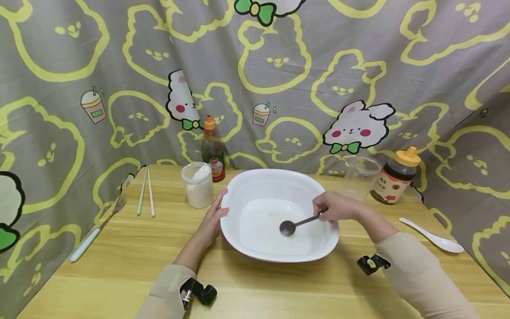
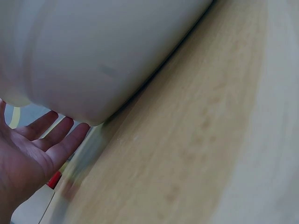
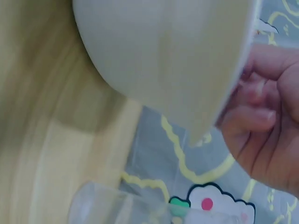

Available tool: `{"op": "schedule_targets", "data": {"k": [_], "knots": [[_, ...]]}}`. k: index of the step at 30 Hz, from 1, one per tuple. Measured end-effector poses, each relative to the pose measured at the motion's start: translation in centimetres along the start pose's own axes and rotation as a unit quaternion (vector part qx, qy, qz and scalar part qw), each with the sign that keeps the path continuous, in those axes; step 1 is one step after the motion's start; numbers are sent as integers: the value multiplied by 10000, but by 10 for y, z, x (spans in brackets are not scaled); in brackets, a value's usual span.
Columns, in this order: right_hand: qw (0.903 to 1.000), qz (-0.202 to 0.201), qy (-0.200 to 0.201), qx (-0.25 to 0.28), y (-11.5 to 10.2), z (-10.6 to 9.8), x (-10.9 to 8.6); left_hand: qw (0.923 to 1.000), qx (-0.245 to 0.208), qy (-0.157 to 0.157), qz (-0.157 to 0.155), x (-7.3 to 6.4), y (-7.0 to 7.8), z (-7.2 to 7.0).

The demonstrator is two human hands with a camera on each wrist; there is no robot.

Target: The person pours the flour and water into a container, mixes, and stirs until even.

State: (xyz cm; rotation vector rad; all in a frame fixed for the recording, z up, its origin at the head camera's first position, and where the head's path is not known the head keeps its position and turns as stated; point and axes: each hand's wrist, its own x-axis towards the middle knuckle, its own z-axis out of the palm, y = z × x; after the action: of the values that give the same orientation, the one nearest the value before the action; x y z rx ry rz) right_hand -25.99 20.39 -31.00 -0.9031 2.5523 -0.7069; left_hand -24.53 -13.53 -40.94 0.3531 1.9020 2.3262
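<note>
A large white basin (image 1: 255, 177) stands on the wooden table, with a pale, whitish layer visible on its bottom. My left hand (image 1: 210, 221) holds the basin's left side, its thumb at the rim and its fingers against the outer wall (image 2: 60, 56). Over the right side reaches my right hand (image 1: 336, 207), gripping the handle of a dark spoon (image 1: 287, 228). The spoon's bowl is low inside the basin. In the right wrist view, curled fingers (image 3: 250, 119) show behind the basin's rim, which hides the spoon.
Behind the basin stand a jar of white powder (image 1: 199, 190) and a red sauce bottle (image 1: 213, 155). At right are a clear empty jar (image 1: 360, 177), a yellow-capped bottle (image 1: 394, 177) and a white spoon (image 1: 434, 237). Chopsticks (image 1: 150, 192) and a fork (image 1: 95, 232) lie left.
</note>
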Motion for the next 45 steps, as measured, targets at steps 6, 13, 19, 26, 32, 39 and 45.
{"op": "schedule_targets", "data": {"k": [6, 13, 19, 26, 32, 39, 45], "knots": [[9946, 312, 824, -554, 4, 2, 12, 10000, 0, 6, 1, 0, 0, 0], [9965, -120, 810, 151, 0, 27, 39, 10000, 6, 16, 16, 0, 1, 1], [9961, -255, 15, 840, -5, 34, 35, 10000, 50, 17, 28, -1, 0, 0], [9986, -82, -409, 339, -8, 10, 7, 9999, 112, 72, 27, 0, 0, -1], [9976, 548, 216, -372, -5, -10, -5, 9999, 97, 98, -13, 0, -1, -2], [9924, 873, 835, -215, 2, 2, 19, 10000, 86, 44, 6, 1, -2, -1], [9958, 452, 436, 663, 0, 24, 41, 9999, 90, 64, 10, 0, 0, 1]]}}
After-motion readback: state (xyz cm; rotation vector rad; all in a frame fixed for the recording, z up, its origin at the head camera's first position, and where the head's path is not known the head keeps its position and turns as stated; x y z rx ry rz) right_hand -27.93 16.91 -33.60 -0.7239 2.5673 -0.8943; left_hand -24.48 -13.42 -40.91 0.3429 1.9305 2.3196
